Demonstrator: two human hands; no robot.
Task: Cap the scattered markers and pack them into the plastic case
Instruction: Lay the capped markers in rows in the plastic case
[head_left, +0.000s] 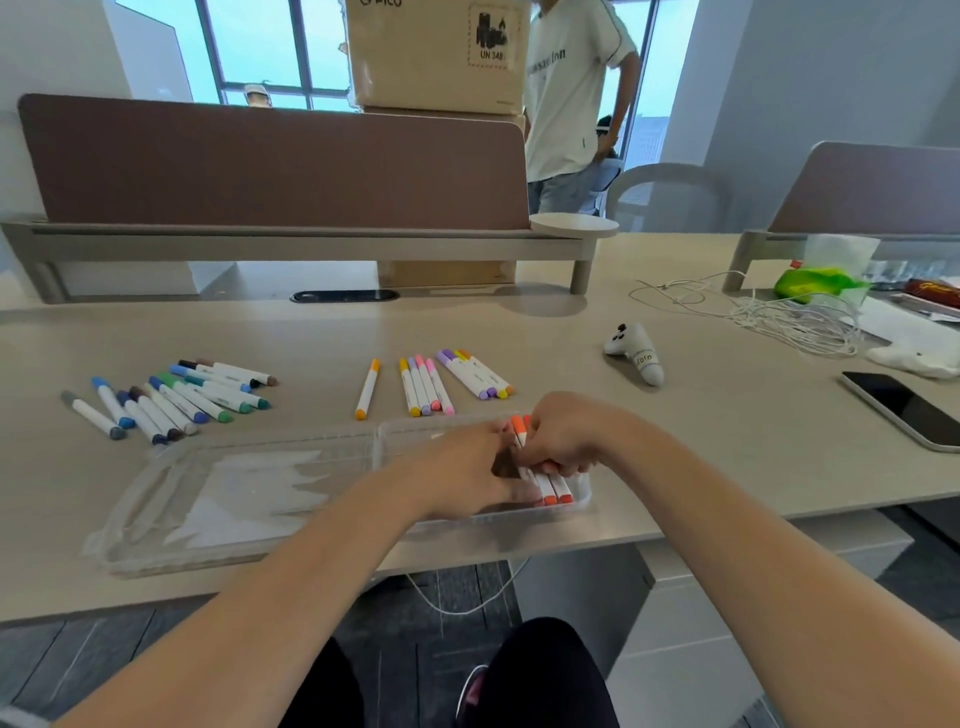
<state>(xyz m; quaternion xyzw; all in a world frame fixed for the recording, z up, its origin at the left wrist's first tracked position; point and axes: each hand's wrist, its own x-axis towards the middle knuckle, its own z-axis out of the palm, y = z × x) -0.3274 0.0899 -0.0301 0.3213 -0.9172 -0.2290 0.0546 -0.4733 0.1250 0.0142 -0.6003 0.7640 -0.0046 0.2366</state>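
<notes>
A clear plastic case (249, 499) lies open on the desk in front of me. Both hands are over its right half. My right hand (558, 439) grips a small bundle of orange and red markers (550, 491) that lie inside the case. My left hand (470, 467) touches the same bundle from the left, its fingers partly hidden. Capped markers lie beyond the case: a blue, green and brown group (176, 395), a single orange marker (368, 388), a yellow and pink group (426, 385), and a purple and yellow group (475, 373).
A white game controller (636, 351) lies to the right, with tangled white cables (779, 317) and a green bag (815, 283) behind it. A dark tablet (906, 408) sits at the right edge. A brown divider (270, 161) backs the desk. A person stands behind it.
</notes>
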